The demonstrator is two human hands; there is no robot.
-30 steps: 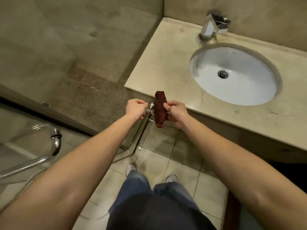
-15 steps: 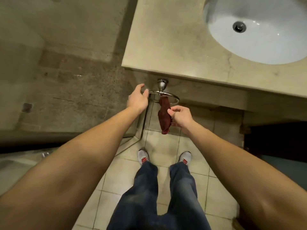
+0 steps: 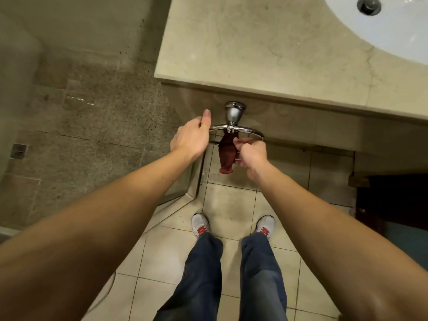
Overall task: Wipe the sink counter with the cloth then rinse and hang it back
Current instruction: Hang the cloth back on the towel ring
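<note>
A dark red cloth (image 3: 226, 152) hangs bunched through the chrome towel ring (image 3: 245, 130) fixed to the front of the sink counter (image 3: 266, 49). My right hand (image 3: 251, 154) pinches the cloth's right edge just below the ring. My left hand (image 3: 192, 137) holds the ring's left end, thumb raised along the counter's front. The white basin (image 3: 393, 26) with its drain shows at the top right.
The ring's chrome mount (image 3: 234, 112) juts from the counter front. A glass shower partition (image 3: 195, 179) stands left of the ring, with the stone shower floor (image 3: 92, 126) behind it. My feet stand on beige floor tiles (image 3: 231, 205). A dark cabinet opening (image 3: 393, 200) lies at right.
The view has tilted down and closer to the ring. The cloth hangs a little lower through the ring, and my right hand has closed tighter on it.
</note>
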